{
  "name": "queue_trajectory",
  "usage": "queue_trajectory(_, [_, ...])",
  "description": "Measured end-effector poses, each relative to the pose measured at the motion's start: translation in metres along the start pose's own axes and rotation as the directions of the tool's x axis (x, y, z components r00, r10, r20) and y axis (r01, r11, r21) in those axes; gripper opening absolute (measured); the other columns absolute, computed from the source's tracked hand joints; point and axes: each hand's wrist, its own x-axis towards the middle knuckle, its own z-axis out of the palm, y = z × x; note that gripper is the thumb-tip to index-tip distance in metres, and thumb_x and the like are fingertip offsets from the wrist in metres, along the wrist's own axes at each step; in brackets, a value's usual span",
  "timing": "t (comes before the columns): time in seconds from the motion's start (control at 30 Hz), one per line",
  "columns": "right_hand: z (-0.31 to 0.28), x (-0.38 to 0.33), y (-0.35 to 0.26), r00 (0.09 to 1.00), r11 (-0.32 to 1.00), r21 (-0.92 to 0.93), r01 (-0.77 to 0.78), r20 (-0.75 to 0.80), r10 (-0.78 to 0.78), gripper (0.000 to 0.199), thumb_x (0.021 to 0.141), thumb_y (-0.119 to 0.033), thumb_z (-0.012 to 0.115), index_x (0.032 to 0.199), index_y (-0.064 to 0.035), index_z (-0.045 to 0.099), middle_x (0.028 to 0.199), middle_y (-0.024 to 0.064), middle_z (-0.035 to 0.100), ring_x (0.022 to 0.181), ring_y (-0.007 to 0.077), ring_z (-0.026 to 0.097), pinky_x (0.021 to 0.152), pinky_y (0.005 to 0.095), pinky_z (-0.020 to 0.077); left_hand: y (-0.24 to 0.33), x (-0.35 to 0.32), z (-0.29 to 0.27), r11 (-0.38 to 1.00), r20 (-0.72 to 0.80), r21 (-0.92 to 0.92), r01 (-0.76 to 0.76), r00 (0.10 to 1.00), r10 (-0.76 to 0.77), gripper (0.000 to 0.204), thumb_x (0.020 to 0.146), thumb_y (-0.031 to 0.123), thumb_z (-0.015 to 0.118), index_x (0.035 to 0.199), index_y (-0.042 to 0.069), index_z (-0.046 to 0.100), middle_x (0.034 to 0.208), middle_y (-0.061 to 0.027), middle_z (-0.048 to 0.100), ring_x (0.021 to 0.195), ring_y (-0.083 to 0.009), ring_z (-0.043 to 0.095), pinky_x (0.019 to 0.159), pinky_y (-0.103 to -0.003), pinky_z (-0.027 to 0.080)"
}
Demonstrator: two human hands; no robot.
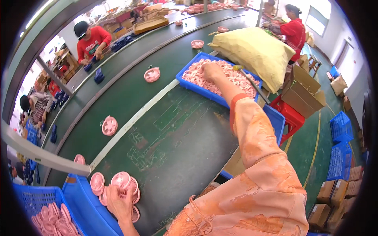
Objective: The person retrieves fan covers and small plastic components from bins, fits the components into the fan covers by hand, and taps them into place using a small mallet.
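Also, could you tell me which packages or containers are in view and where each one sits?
Yellow sack: bulging, behind the tray.
Blue tray: shallow, holds pink parts; right hand in it.
Cardboard boxes: brown, open, right of sack.
Red crate: below them.
Blue baskets: floor, far right.

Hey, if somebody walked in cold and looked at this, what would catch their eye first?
Probably the right hand, stretched far out in an orange sleeve into a blue tray heaped with small pink parts. Next, the left hand near the lower edge, resting on a cluster of round pink fan grilles on the dark green table. Beyond, more pink fan pieces lie scattered along the green conveyor, and a big yellow sack sits right of the tray.
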Motion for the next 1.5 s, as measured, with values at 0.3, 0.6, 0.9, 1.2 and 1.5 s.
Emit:
queue_trajectory(0.3, [-0.003, -0.01, -0.002, 0.992, 0.977, 0.213, -0.023, -0.115, 0.048, 0.024, 0.08, -0.022, 0.07, 0.099, -0.0091, 0.075, 0.106, 0.0223, 0.069, 0.104, 0.0373, 0.067, 0.093, 0.0465, 0.054, -0.021, 0.021, 0.021, 0.973, 0.089, -0.055, 0.225, 0.972, -0.219, 0.034, 0.086, 0.028, 0.074, 0.1, -0.001, 0.064, 0.093, -0.0153, 0.065, 0.089, -0.0309, 0.063, 0.082, -0.04, 0.049])
queue_trajectory(0.6, [-0.019, -0.104, -0.024, 0.94, 0.561, 0.821, 0.107, -0.268, 0.213, 0.015, 0.096, -0.014, 0.063, 0.096, 0.0006, 0.06, 0.093, 0.0144, 0.071, 0.082, 0.0236, 0.07, 0.075, 0.0354, 0.0573, -0.021, 0.026, 0.016, 0.957, 0.143, -0.222, 0.189, 0.977, -0.16, 0.067, 0.076, 0.015, 0.082, 0.134, -0.007, 0.055, 0.121, -0.0198, 0.067, 0.107, -0.033, 0.067, 0.097, -0.038, 0.051])
queue_trajectory(0.9, [0.015, -0.323, -0.131, 0.784, -0.258, 0.762, -0.594, 0.476, -0.398, 0.013, 0.096, -0.012, 0.068, 0.107, -0.0072, 0.062, 0.102, 0.0029, 0.069, 0.082, 0.0079, 0.065, 0.073, 0.0238, 0.0561, 0.063, 0.0, 0.025, 0.445, 0.359, -0.781, 0.439, 0.898, -0.256, 0.012, 0.089, 0.006, 0.072, 0.093, 0.0, 0.063, 0.088, -0.0011, 0.06, 0.083, -0.0079, 0.055, 0.074, -0.025, 0.047])
queue_trajectory(1.2, [-0.001, -0.368, -0.179, 0.651, -0.097, 0.753, -0.651, 0.488, -0.582, 0.02, 0.099, -0.009, 0.064, 0.118, -0.0028, 0.063, 0.102, 0.0021, 0.067, 0.086, 0.0091, 0.067, 0.078, 0.0235, 0.058, 0.072, -0.067, 0.041, -0.185, 0.503, -0.862, 0.471, 0.752, -0.427, 0.017, 0.102, 0.016, 0.062, 0.113, 0.004, 0.059, 0.105, -0.0049, 0.067, 0.091, -0.0088, 0.067, 0.077, -0.026, 0.057])
queue_trajectory(1.5, [-0.024, -0.4, -0.203, 0.647, -0.011, 0.852, -0.524, 0.39, -0.655, 0.028, 0.097, -0.002, 0.063, 0.125, 0.0025, 0.06, 0.112, 0.0061, 0.064, 0.093, 0.0116, 0.068, 0.086, 0.0254, 0.0576, 0.078, -0.093, 0.033, -0.402, 0.595, -0.799, 0.447, 0.681, -0.426, 0.024, 0.105, 0.019, 0.054, 0.116, -0.002, 0.06, 0.11, -0.0109, 0.069, 0.097, -0.016, 0.07, 0.085, -0.031, 0.06])
